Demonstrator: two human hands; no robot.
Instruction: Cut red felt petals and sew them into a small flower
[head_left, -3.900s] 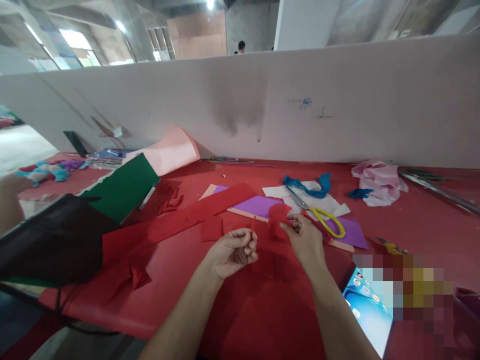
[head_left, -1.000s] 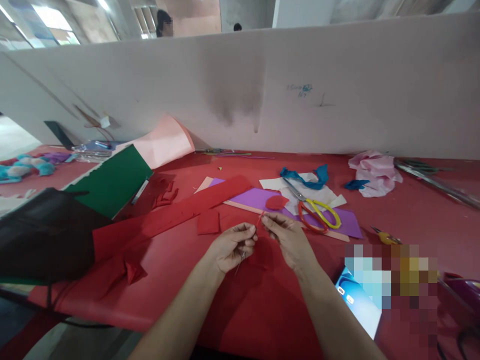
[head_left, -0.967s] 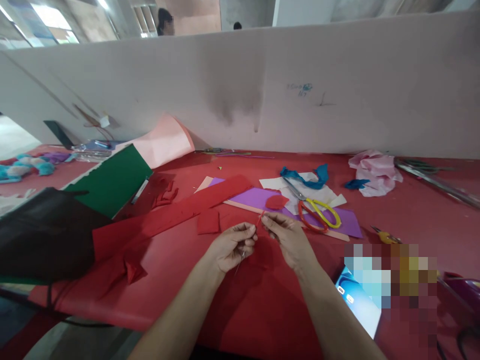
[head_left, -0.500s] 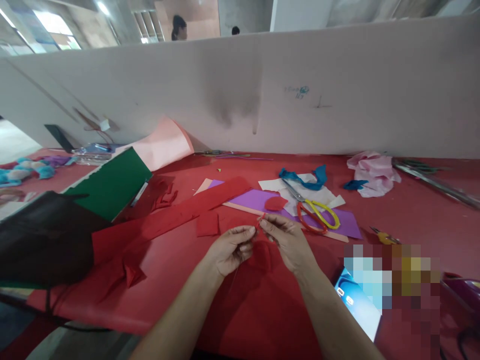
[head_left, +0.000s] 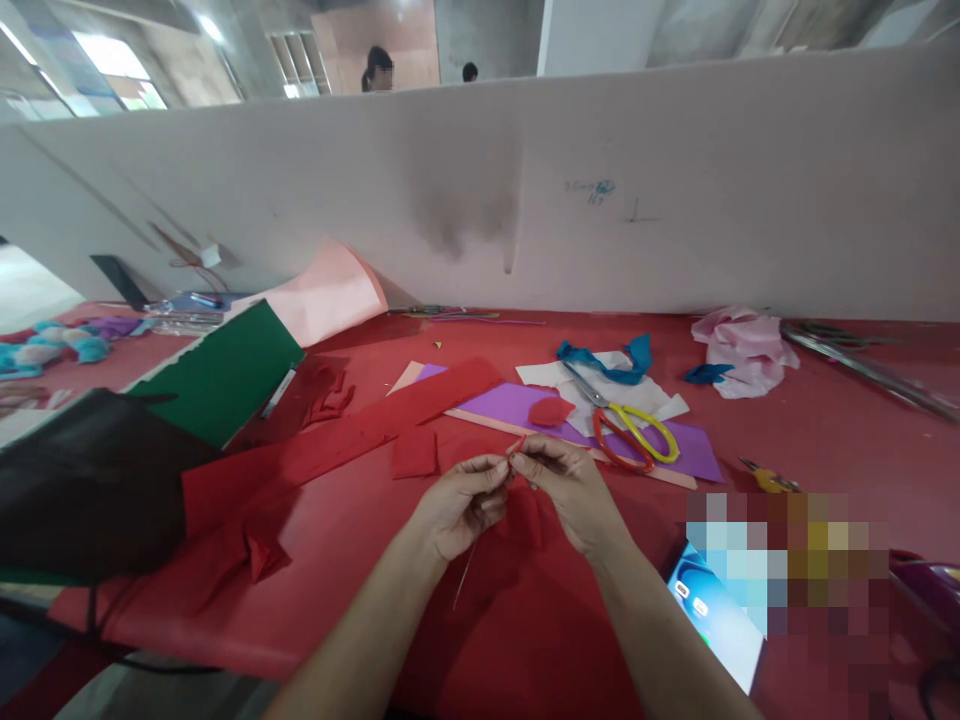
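Observation:
My left hand (head_left: 463, 500) is closed in a pinch around a thin wire (head_left: 464, 577), whose lower end sticks out beneath the fingers. Fingertips of my right hand (head_left: 562, 485) meet it, pinching a small red crepe paper piece (head_left: 519, 445) at the wire's top. Most of that piece is hidden by the fingers. Under the hands lies more red crepe paper (head_left: 523, 520). A folded red square (head_left: 415, 453) rests just left of them, and a red petal-shaped piece (head_left: 551, 411) lies beyond. Scissors (head_left: 600, 400) with red and yellow handles sit to the right on purple paper (head_left: 701, 455).
A long red paper strip (head_left: 337, 430) runs left toward a black bag (head_left: 90, 490) and a green board (head_left: 225, 370). On the right are yellow-handled pliers (head_left: 771, 480), a lit phone (head_left: 716, 625) and crumpled pink paper (head_left: 746, 350). A grey partition (head_left: 337, 170) stands behind.
Both hands have shifted very slightly left and stay pressed together at the red piece. More of the wire shows below my left hand. The view has tilted a little.

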